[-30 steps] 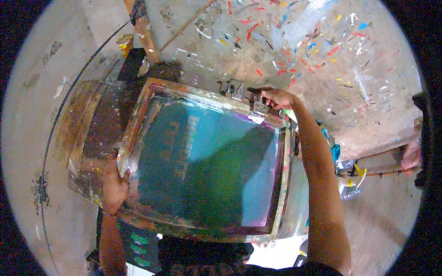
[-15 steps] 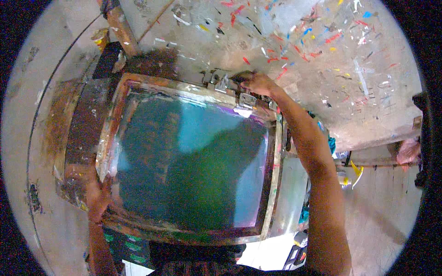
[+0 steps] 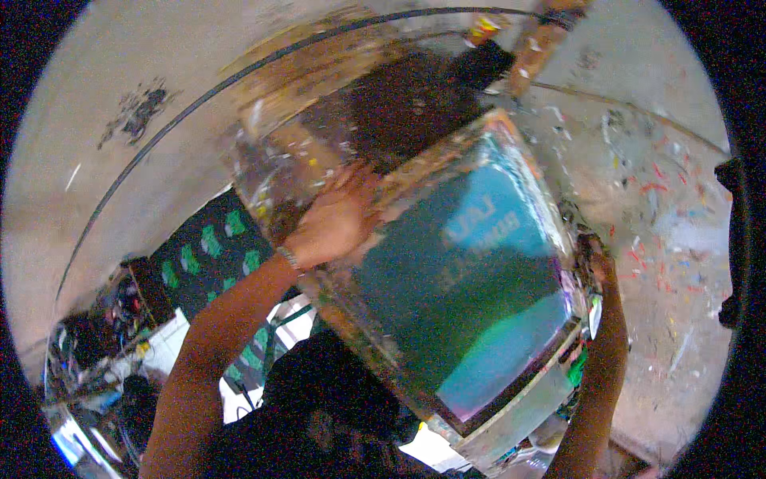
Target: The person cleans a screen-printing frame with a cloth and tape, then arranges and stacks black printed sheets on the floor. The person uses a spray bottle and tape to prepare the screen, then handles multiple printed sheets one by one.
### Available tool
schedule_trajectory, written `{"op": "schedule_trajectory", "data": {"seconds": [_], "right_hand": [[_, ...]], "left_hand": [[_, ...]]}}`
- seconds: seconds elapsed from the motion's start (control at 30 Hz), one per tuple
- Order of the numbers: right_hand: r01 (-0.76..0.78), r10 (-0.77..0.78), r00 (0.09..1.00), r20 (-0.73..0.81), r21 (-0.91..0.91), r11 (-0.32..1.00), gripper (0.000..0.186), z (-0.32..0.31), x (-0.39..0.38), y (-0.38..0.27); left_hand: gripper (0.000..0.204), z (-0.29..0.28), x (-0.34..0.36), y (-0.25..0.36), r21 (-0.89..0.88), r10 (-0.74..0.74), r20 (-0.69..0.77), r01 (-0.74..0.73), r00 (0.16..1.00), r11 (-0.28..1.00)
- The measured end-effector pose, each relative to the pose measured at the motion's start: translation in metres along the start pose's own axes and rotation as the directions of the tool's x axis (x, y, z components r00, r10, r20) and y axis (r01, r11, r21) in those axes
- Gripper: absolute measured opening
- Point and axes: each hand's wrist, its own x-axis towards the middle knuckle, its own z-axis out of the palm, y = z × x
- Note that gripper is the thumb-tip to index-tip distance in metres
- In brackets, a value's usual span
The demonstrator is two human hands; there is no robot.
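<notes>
A wooden-framed printing screen (image 3: pixel 415 279) with dark green and blue mesh lies tilted across the middle, pale reversed lettering showing in it. My left hand (image 3: pixel 339 215) is at the left edge of its frame, its fingers closed over the wood, though motion blurs them. A bracelet circles that wrist. On the opposite side, my right hand (image 3: pixel 602 267) closes on the dark metal hinge clamp (image 3: pixel 585 243) by the frame's edge. Its fingertips are partly hidden. Beneath the screen's near corner a pale flat board (image 3: pixel 515 415) shows.
A dark wooden board (image 3: pixel 407 104) adjoins the frame at the back. At left is a black sheet with green prints (image 3: pixel 209 247). A black cable (image 3: pixel 239 76) arcs along the wall. Paint-spattered wall (image 3: pixel 670 207) stands at right; a wooden post (image 3: pixel 542 48) rises at the back.
My view has swung left, so the screen appears turned and further right. The sheet with green prints shows more fully. Both hands stay at the frame's opposite sides.
</notes>
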Motion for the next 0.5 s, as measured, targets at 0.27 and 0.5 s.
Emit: {"op": "schedule_trajectory", "data": {"seconds": [0.27,0.5], "right_hand": [[-0.146,0.153,0.961,0.229,-0.05,0.988,0.044,-0.009,0.03,-0.074],[-0.197,0.202,0.942,0.268,-0.045,0.979,0.045,-0.024,0.032,-0.07]], "left_hand": [[0.051,0.015,0.002,-0.003,0.134,0.127,-0.056,-0.118,0.99,0.984],[0.051,0.02,0.0,-0.002,0.031,0.076,-0.078,-0.074,0.994,0.997]]}}
